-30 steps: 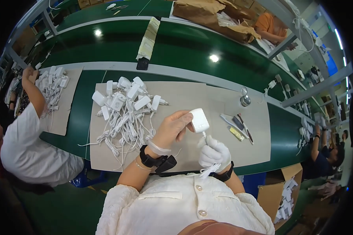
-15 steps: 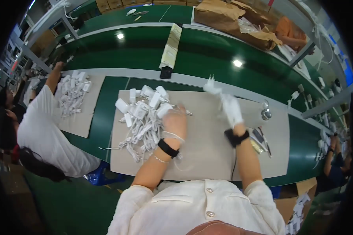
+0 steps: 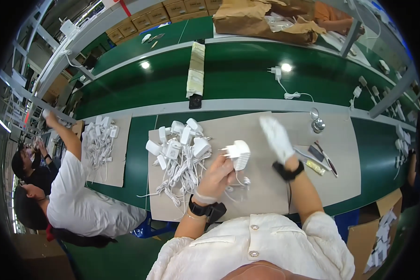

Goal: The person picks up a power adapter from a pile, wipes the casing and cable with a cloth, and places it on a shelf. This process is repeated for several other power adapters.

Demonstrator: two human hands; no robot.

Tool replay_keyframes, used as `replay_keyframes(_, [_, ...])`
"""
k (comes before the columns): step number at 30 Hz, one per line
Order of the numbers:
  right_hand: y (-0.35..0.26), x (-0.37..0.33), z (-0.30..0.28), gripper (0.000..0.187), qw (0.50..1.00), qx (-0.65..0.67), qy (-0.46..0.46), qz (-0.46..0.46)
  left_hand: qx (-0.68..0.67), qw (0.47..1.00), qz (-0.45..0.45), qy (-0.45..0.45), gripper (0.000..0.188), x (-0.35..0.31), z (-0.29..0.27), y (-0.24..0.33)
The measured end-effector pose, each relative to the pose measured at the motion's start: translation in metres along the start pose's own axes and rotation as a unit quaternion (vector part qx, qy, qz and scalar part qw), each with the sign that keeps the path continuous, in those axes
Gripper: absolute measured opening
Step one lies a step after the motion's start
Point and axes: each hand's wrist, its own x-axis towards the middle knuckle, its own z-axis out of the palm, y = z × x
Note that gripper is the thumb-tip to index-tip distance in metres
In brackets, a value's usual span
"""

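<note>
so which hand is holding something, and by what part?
Left hand: white power adapter, gripped by the lower housing near its cord end. Right hand, gloved and blurred: nothing visible in it.

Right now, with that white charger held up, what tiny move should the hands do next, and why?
Probably bring the right hand over to the charger. The left hand alone is gripping it, while the gloved right hand, though blurred, looks empty and sits apart from it.
</note>
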Motion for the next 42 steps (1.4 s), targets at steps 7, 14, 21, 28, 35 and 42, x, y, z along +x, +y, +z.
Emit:
replay_keyframes(7, [-0.083, -0.113, 0.009, 0.025, 0.990, 0.116, -0.075, -0.035, -0.062, 0.998, 0.011, 0.000, 0.035, -0.004, 0.028, -0.010])
replay_keyframes(14, [-0.063, -0.118, 0.010, 0.014, 0.993, 0.011, -0.086, -0.085, 0.127, 0.990, 0.035, 0.051, 0.048, -0.003, 0.034, 0.010])
replay_keyframes(21, [-0.092, -0.108, -0.006, 0.015, 0.934, 0.268, -0.150, 0.185, 0.019, 0.999, 0.040, 0.020, 0.058, 0.016, 0.027, 0.007])
replay_keyframes(28, [-0.050, -0.102, -0.027, 0.029, 0.608, 0.701, -0.301, 0.222, -0.073, 0.996, 0.045, -0.016, 0.053, 0.013, 0.033, 0.013])
replay_keyframes(35, [-0.059, -0.102, -0.025, 0.029, 0.799, 0.499, -0.220, 0.254, 0.119, 0.991, 0.039, 0.042, 0.047, 0.006, 0.042, 0.025])
replay_keyframes(42, [-0.062, -0.112, -0.001, 0.017, 0.982, 0.169, -0.026, 0.081, 0.041, 0.998, 0.048, 0.007, 0.045, 0.007, 0.036, 0.022])
